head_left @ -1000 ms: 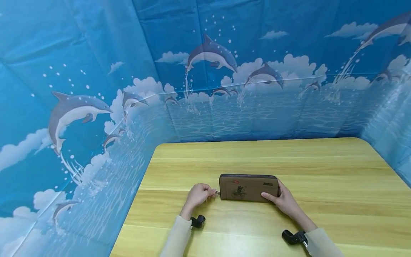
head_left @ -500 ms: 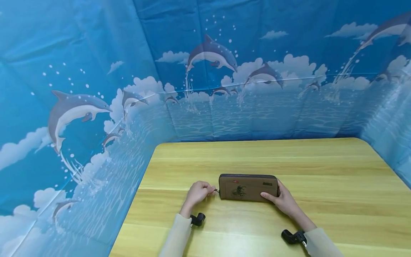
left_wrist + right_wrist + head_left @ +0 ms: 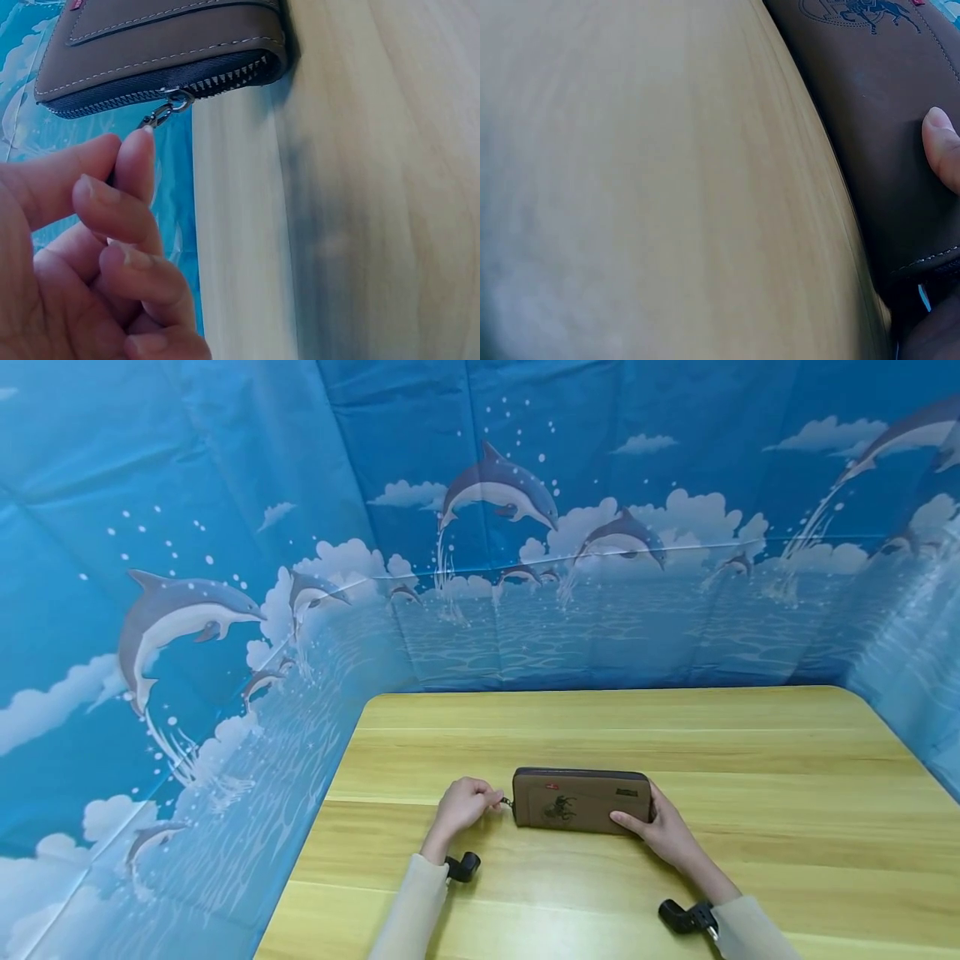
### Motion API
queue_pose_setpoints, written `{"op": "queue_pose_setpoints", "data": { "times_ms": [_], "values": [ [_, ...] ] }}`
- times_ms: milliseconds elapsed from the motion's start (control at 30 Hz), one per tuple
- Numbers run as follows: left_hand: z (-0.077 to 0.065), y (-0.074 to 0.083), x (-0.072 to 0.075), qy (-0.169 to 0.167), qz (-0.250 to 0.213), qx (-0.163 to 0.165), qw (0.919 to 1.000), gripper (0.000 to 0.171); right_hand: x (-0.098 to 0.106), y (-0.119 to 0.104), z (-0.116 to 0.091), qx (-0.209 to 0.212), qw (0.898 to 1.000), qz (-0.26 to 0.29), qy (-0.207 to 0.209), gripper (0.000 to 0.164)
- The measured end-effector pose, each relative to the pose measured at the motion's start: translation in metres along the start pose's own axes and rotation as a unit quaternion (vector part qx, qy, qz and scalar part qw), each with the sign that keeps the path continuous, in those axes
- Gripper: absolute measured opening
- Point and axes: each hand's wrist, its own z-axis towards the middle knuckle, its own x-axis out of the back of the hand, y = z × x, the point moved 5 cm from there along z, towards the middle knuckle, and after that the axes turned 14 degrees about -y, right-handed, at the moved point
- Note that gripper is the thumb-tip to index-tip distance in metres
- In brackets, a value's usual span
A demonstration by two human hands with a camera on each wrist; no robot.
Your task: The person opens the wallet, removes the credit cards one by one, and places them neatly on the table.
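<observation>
A brown zip-around wallet (image 3: 592, 810) stands on its long edge, its front stamped with a dark horse-and-rider emblem. My right hand (image 3: 667, 831) grips its right end, thumb (image 3: 941, 146) flat on the front; the other fingers are mostly hidden behind it. At the left end, my left hand (image 3: 463, 807) pinches the zipper pull between thumb and forefinger. Close up in the left wrist view, the metal zipper pull (image 3: 159, 115) stretches from the fingertips to the slider (image 3: 178, 96), which sits partway along the wallet's short end. Metal zipper teeth (image 3: 232, 77) show on either side of the slider.
The wallet is on a light wood-grain table (image 3: 600, 727) with rounded far corners. A blue sheet printed with dolphins (image 3: 495, 489) surrounds the back and sides. A black wrist camera (image 3: 463, 867) is strapped at the left wrist, another black camera (image 3: 678, 916) at the right.
Both hands keep their holds on the wallet and the zipper pull. The left hand has drawn very slightly left and up. The head view has shifted a little.
</observation>
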Motion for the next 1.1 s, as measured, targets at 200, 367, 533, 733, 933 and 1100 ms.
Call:
{"op": "queue_pose_setpoints", "data": {
  "times_ms": [200,367,533,733,933,1100],
  "values": [
    [0.001,0.004,0.002,0.000,-0.004,0.002,1.0000,0.032,0.000,-0.001,-0.001,-0.001,1.000,0.011,-0.001,0.054],
    [0.001,0.010,0.008,0.008,-0.003,-0.003,1.0000,0.031,0.000,-0.001,-0.001,-0.002,1.000,0.011,-0.002,0.055],
    [0.002,0.012,0.011,0.009,-0.004,0.000,0.9999,0.032,0.000,-0.001,0.000,0.000,1.000,0.007,-0.001,0.055],
    [0.004,0.011,0.012,0.010,-0.004,-0.010,0.9999,0.033,0.000,-0.002,-0.001,-0.004,1.000,-0.005,0.004,0.055],
    [0.005,0.017,0.015,0.019,-0.010,-0.008,0.9997,0.033,-0.001,-0.002,-0.001,0.001,1.000,0.000,0.005,0.053],
    [0.005,0.021,0.019,0.029,-0.025,-0.012,0.9992,0.033,-0.001,-0.001,-0.001,0.006,1.000,0.009,0.004,0.052]
  ]
}}
